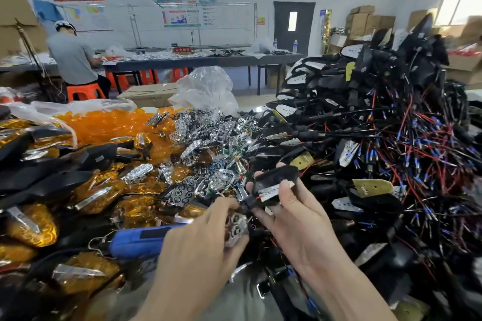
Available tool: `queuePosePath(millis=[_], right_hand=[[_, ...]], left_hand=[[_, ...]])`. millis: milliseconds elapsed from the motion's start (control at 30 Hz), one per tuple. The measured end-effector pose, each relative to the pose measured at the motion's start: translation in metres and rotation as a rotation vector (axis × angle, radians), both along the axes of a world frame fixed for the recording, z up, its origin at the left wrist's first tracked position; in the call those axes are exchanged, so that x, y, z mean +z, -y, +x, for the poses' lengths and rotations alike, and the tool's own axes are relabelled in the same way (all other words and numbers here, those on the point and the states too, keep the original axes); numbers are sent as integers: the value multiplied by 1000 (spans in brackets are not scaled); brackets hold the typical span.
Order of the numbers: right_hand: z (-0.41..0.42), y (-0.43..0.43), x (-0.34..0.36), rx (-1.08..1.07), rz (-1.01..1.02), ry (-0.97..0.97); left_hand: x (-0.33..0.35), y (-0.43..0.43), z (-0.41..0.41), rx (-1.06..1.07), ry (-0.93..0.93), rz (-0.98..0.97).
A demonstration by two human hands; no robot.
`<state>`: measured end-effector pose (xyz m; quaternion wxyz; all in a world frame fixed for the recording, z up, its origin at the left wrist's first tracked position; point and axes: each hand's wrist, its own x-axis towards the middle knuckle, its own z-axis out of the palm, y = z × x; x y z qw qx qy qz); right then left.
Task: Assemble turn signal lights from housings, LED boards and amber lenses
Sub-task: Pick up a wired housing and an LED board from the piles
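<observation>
Black plastic everywhere, lol. The housing pile [378,117] is the biggest thing, heaped up right of and beyond the right-hand fingers, with red and black wires and blue connectors spilling out in all directions. Left of the left-hand fingers there's a big sprawl of amber-and-black lights [99,198] with lenses already on. Past those, well beyond the fingertips, sits a mound of loose orange lenses [104,122]. Straight ahead of both hands is a shiny heap of chrome reflectors [208,138], and a crumpled clear bag [206,88] pokes up behind it. Way off in the back left, a person [73,57] in a grey shirt sits on an orange stool [83,91] at another table.

Closer in, a blue tool [138,241] lies just left of the left hand [206,237], partly under it.

The right hand [294,219] grips one housing [276,176] above the mess: fingers wrapped behind it, thumb pressed on the front. A white board [270,191] sits in that housing, right beside the thumb tip.

The left hand has its fingers curled round a single reflector [236,227], held just under the housing and nearly touching it.
</observation>
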<state>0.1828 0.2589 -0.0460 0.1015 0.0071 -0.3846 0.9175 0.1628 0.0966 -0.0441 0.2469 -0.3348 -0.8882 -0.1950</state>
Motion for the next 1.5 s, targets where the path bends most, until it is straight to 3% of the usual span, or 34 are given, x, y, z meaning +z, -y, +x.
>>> queuePosePath(millis=[267,600,800,900,1100,1267,1500], right_hand=[[3,-5,-4,76,-31,-24],[4,11,-10,193,137,-54],[8,1,-9,219,265,-27],[10,1,-9,200,264,-16],[7,11,-13,187,201,6],[4,24,-23,137,461,28],[3,16,-19,123,208,60]], left_hand=[[-21,-6,9,52,150,201],[-16,-3,4,1,-77,199],[-20,2,9,-39,175,483],[-21,0,11,-38,217,566],[-17,-5,11,124,14,384],[-20,-13,15,101,72,327],[-21,-7,12,-73,24,180]])
